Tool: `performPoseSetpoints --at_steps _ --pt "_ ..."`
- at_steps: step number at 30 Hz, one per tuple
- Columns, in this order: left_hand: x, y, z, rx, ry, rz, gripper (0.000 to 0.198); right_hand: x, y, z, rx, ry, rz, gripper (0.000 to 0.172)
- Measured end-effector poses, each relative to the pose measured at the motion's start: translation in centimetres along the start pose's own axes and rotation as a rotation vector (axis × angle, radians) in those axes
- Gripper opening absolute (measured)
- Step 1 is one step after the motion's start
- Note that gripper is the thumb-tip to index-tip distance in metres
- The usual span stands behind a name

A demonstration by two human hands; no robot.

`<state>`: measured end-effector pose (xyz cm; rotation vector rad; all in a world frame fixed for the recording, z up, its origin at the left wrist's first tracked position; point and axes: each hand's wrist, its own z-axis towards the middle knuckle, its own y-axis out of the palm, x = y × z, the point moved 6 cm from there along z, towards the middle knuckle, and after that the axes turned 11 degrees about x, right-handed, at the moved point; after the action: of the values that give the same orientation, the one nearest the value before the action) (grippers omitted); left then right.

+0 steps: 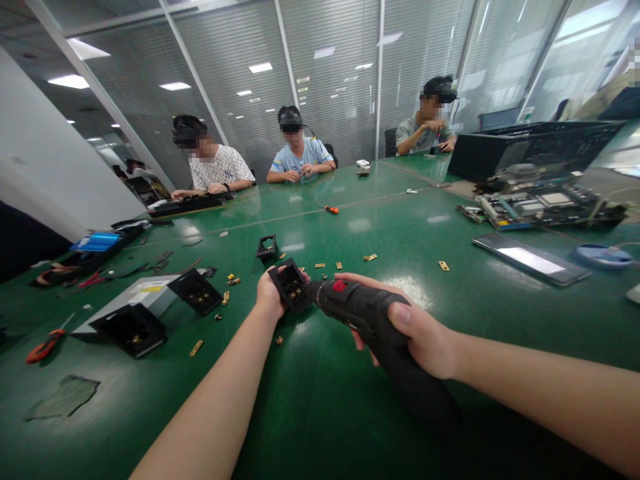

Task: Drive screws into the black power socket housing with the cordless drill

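Observation:
My left hand (271, 295) grips a small black plastic housing (289, 283) from its left side, tilted so its open face shows brass pieces inside. My right hand (425, 333) is wrapped round a black cordless drill (365, 310) with a red switch on top. The drill's front end points left at the housing's right edge; whether its tip touches a screw inside I cannot tell. Left of my left hand sit two similar black housings, a nearer one (133, 329) and a tilted one (197, 292). An empty black frame (267, 248) stands beyond my left hand.
Brass plates (370, 257) and small fittings lie scattered on the green table (340, 413). An orange-handled screwdriver (46, 347) is at left. A phone (530, 259), a circuit board (555, 200) and a black case (525, 150) are at right. Several people sit across the table.

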<state>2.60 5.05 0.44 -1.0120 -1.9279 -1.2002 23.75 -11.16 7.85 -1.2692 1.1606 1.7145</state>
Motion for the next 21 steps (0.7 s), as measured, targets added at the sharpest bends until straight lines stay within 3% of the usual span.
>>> performPoseSetpoints --at_steps 10,15,21 --pt "-0.06 0.12 -0.26 0.014 -0.004 -0.005 0.034 -0.2 0.04 -0.08 0.021 0.022 -0.033 0.098" --pt "-0.13 -0.23 0.02 0.02 -0.021 -0.01 0.031 0.1 -0.08 -0.1 -0.055 0.109 0.004 0.102" --pt "0.01 -0.64 0.13 0.054 -0.024 -0.009 0.028 -0.47 -0.24 0.5 -0.11 0.193 0.136 0.092"
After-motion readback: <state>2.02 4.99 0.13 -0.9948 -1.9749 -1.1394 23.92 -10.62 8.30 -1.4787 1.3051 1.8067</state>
